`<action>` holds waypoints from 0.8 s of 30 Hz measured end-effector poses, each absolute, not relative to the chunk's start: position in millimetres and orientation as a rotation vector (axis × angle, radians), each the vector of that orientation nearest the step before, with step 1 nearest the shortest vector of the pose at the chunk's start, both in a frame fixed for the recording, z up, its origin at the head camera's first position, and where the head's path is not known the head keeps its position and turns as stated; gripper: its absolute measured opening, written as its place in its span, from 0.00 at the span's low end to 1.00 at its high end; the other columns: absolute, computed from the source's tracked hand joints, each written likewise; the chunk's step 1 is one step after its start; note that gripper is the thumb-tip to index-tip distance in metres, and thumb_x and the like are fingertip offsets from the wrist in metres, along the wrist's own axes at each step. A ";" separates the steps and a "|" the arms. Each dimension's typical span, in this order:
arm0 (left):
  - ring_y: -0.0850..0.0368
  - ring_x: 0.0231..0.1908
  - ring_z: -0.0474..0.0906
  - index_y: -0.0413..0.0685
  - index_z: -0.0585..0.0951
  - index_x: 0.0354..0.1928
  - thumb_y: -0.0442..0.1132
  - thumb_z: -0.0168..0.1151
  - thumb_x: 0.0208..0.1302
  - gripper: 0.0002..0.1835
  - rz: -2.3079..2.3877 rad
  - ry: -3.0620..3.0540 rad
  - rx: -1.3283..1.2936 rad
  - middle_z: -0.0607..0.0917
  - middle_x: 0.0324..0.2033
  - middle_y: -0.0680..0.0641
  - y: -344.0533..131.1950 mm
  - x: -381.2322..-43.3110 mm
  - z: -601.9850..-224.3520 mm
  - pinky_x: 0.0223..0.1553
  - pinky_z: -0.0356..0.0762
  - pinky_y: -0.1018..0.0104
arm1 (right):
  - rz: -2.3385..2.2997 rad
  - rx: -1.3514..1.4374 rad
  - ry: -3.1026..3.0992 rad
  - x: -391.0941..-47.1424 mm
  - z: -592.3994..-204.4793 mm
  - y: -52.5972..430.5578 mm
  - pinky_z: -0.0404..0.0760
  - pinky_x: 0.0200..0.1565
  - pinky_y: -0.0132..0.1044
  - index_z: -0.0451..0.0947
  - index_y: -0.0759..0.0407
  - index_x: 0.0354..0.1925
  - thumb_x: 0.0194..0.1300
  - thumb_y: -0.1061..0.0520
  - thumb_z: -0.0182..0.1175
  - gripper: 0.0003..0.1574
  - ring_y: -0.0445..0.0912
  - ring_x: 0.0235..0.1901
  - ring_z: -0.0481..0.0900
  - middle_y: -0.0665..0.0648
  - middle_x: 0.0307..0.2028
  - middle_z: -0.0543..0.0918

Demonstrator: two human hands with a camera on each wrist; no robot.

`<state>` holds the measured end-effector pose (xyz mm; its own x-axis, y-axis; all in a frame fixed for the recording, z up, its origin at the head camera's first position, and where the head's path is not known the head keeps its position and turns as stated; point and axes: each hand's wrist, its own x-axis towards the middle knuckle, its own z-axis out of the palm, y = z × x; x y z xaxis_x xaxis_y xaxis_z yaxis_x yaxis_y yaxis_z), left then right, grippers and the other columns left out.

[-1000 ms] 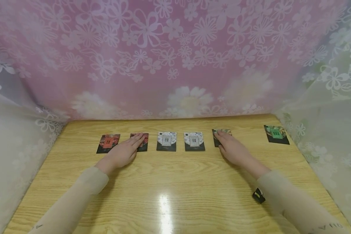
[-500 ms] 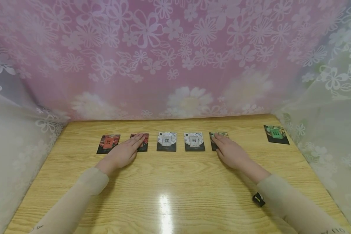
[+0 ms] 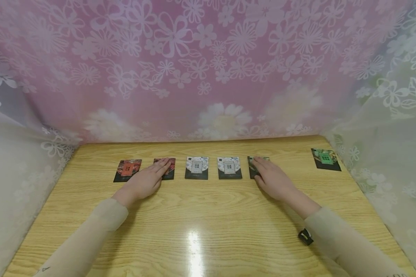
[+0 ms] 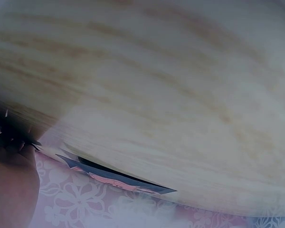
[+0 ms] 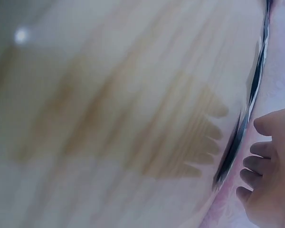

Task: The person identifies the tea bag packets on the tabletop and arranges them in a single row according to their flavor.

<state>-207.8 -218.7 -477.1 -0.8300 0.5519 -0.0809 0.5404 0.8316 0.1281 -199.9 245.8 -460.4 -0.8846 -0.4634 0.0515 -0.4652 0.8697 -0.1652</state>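
My left hand (image 3: 143,181) lies with straight fingers on a red and black flat packet (image 3: 170,176), covering much of its front. Just left of it is a second red packet (image 3: 126,169), partly behind the hand. On the right, the straight fingers of my right hand (image 3: 275,180) rest over a green and black packet (image 3: 251,171). Two white and black packets (image 3: 197,167) lie side by side between the hands. In the left wrist view, a packet (image 4: 111,177) shows edge-on beside the dim left hand (image 4: 12,192). The right wrist view shows the right hand (image 5: 275,166) near dark packet edges (image 5: 233,149).
Another green packet (image 3: 326,159) lies apart at the far right of the wooden table (image 3: 228,219). A small black object (image 3: 305,237) sits beside the right sleeve. Floral curtains (image 3: 208,77) enclose the back and both sides.
My right hand has slid the green packet slightly left and towards me, nearer the white packets, with little motion in the last half second. The left hand stays in place.
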 end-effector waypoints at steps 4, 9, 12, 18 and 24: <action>0.39 0.83 0.55 0.40 0.54 0.85 0.40 0.44 0.85 0.32 0.158 2.890 0.879 0.57 0.84 0.38 -218.7 -208.1 -477.0 0.82 0.60 0.41 | 0.277 0.743 -2.991 -203.7 -461.0 255.3 0.65 0.78 0.65 0.63 0.73 0.78 0.79 0.58 0.59 0.38 0.69 0.77 0.65 0.74 0.77 0.66; 0.39 0.83 0.55 0.40 0.54 0.85 0.41 0.45 0.85 0.33 0.130 2.893 0.902 0.57 0.84 0.38 -219.0 -207.6 -476.6 0.82 0.61 0.42 | 0.282 0.698 -2.985 -208.5 -456.8 275.7 0.65 0.77 0.67 0.62 0.74 0.77 0.78 0.59 0.60 0.38 0.71 0.76 0.65 0.76 0.76 0.66; 0.40 0.83 0.56 0.40 0.55 0.85 0.41 0.46 0.85 0.33 0.114 2.900 0.904 0.57 0.84 0.39 -219.0 -207.2 -475.7 0.82 0.62 0.42 | 0.270 0.677 -2.992 -211.2 -453.1 290.3 0.64 0.78 0.67 0.61 0.75 0.78 0.78 0.59 0.59 0.39 0.71 0.76 0.64 0.76 0.77 0.65; 0.40 0.83 0.56 0.40 0.55 0.85 0.41 0.46 0.85 0.33 0.099 2.902 0.909 0.58 0.84 0.39 -219.5 -207.9 -475.5 0.81 0.63 0.42 | 0.269 0.612 -2.998 -216.4 -453.2 325.1 0.61 0.78 0.68 0.60 0.76 0.78 0.78 0.60 0.58 0.39 0.73 0.76 0.62 0.78 0.76 0.64; 0.39 0.83 0.56 0.39 0.55 0.84 0.40 0.46 0.84 0.33 0.107 2.901 0.913 0.58 0.83 0.37 -219.2 -207.3 -474.6 0.81 0.62 0.41 | 0.268 0.557 -3.005 -217.8 -453.3 359.6 0.62 0.75 0.71 0.60 0.78 0.77 0.78 0.61 0.58 0.38 0.75 0.75 0.62 0.80 0.75 0.64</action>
